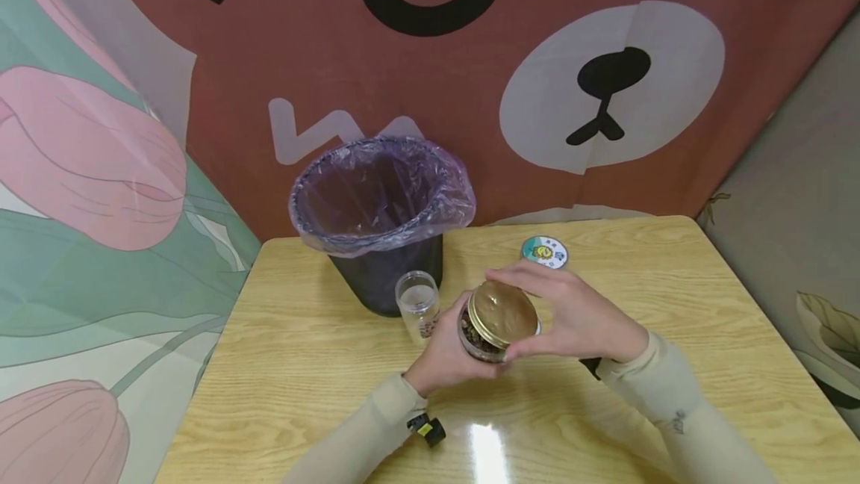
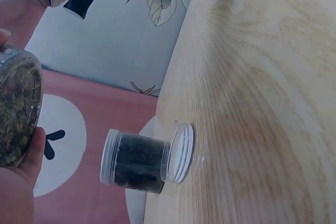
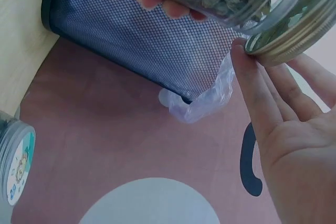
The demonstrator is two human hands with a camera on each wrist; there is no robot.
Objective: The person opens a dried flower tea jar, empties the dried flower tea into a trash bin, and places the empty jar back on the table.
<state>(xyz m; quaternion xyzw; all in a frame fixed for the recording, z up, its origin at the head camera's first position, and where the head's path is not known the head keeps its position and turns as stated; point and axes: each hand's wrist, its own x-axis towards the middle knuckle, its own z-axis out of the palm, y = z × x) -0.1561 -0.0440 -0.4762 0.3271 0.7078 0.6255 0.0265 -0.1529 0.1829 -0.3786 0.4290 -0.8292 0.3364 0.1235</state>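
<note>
**Gold lid, glass jar, both hands on it**

Gold metal caps the glass jar (image 1: 496, 326) of dried flower buds that we see held tilted above the desk (image 1: 672, 364). The left hand (image 1: 449, 355) cups the jar's body from below, fingers (image 3: 173, 8) curled round the glass. The right hand (image 1: 571, 312) covers the gold lid (image 1: 504, 312), its fingers (image 3: 257, 93) lying close together along the lid's rim and its thumb under the edge. Just beyond the left fingers stands a small clear plastic jar (image 1: 418, 303) with dark contents at its bottom, lidless, touching or nearly touching the black mesh bin (image 1: 386, 275) lined with a purple bag (image 1: 379, 193). Past the right fingers, well apart, a round container with a printed label (image 1: 544, 252) sits on the desk.
</note>
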